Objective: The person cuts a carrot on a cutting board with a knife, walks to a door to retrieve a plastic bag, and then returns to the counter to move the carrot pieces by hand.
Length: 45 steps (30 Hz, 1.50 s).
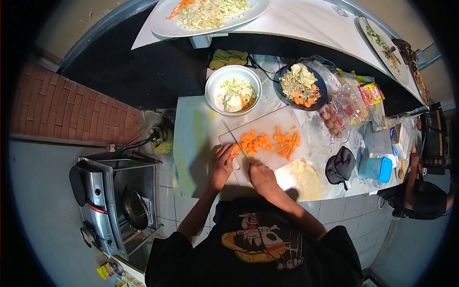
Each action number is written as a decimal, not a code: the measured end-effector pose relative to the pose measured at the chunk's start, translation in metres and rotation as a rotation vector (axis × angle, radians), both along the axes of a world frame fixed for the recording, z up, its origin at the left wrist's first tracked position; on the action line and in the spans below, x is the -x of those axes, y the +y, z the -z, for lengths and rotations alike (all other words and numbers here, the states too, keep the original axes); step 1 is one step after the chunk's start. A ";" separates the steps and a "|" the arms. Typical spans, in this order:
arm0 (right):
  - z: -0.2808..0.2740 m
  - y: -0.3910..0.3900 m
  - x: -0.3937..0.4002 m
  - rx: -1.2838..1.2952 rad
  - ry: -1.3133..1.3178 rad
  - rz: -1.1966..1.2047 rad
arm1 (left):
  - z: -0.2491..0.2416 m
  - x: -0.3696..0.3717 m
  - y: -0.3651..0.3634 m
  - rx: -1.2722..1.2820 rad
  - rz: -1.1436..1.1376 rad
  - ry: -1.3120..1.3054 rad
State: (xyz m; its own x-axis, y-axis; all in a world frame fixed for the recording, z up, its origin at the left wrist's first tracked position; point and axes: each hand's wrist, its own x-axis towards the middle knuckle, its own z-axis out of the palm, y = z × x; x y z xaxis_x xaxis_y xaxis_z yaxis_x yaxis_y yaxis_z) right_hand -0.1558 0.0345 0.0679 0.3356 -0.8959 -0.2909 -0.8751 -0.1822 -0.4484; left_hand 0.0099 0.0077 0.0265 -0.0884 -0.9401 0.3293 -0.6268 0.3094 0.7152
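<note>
My right hand (262,178) is closed around the handle of a knife (232,131), whose blade points up and left across the white cutting board (282,116). Left of the blade, my left hand (222,166) grips a carrot (235,149) with its cut end against the knife. Just right of the blade lie carrot slices (260,141), and beyond them is a pile of carrot sticks (288,144). My fingers hide part of the carrot and the knife handle.
Behind the board stand a white bowl (210,95) of chopped vegetables and a dark bowl (323,98) with sprouts and carrot slices. Plastic bags (351,107), a black cap (340,166) and a blue container (375,169) sit at right. A stove (99,191) is left; another person (423,198) is far right.
</note>
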 end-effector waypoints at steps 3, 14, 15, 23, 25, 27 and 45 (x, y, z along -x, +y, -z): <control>0.000 -0.005 -0.004 0.014 0.010 0.002 | 0.001 0.003 -0.001 0.016 -0.014 0.013; 0.046 0.001 -0.010 0.286 0.016 0.016 | 0.003 0.002 0.002 -0.004 -0.063 0.047; 0.046 0.001 -0.010 0.296 0.033 0.009 | 0.009 0.002 0.000 0.016 -0.071 0.068; 0.042 0.019 -0.002 0.323 0.174 0.057 | 0.017 -0.015 -0.014 -0.033 -0.043 0.224; 0.042 0.018 -0.001 0.249 0.177 0.098 | 0.004 -0.014 -0.013 -0.059 -0.024 0.221; 0.040 0.015 0.004 0.266 0.123 0.089 | -0.003 -0.013 -0.012 -0.084 -0.008 0.217; 0.010 0.018 0.012 0.109 -0.130 0.074 | 0.002 -0.005 0.004 -0.053 -0.040 0.023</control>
